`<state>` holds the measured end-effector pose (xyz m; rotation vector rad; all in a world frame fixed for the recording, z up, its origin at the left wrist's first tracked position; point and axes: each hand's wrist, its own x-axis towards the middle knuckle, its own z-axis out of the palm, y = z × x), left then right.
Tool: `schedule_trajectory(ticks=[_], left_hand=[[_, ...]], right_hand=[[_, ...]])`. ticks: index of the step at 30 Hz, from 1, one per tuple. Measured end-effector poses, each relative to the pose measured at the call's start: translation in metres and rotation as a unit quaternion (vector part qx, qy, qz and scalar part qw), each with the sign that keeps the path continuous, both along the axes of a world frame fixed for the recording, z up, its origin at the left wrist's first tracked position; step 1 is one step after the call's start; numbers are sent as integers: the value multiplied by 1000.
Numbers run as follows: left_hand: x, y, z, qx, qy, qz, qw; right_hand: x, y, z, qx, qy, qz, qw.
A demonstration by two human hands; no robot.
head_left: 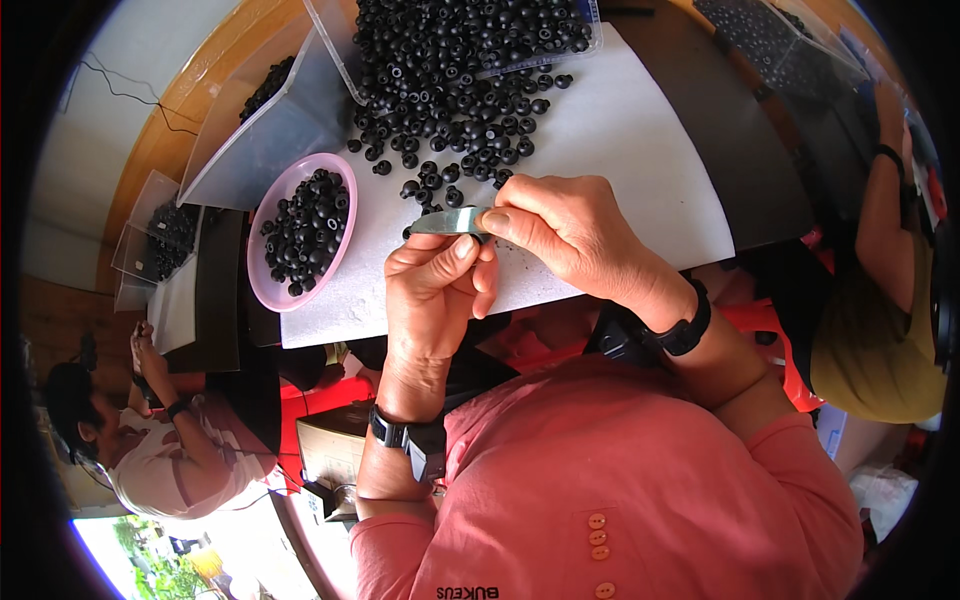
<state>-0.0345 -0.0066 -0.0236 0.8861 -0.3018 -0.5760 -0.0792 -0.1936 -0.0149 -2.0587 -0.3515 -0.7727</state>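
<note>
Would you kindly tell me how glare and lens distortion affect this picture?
Head view: the white board's right edge bows outward, and the picture's rim falls to black; head view: the metal strip catches a bright glint; head view: the lower-left outdoor patch looks partly washed out.

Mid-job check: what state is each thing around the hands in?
Right hand: closed on the metal strip
Left hand: fingers bent beneath the strip; grip partly hidden
Metal strip: curved, held crosswise
Pink bowl: uncovered, holding black pieces
Black pieces on the table: loose, heaped and scattered
White work surface: partly covered by pieces
</note>
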Motion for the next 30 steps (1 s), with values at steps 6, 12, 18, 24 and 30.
schedule_trajectory(ticks=[6, 12, 18, 24, 30], left_hand=[[-5, -5, 10, 15, 1, 16, 1000], [-1, -1, 5, 19, -12, 5, 1000], [-2, -2, 1, -6, 13, 17, 1000], [-3, -2, 1, -1, -2, 14, 1000], [-4, -3, 0, -8, -13, 16, 1000]], right_hand=[[0, -1, 1, 8, 5, 4, 1000], [0, -1, 0, 30, 15, -1, 999], [0, -2, 0, 34, 23, -7, 999], [1, -2, -2, 25, 19, -8, 999], [1, -2, 0, 11, 32, -6, 999]])
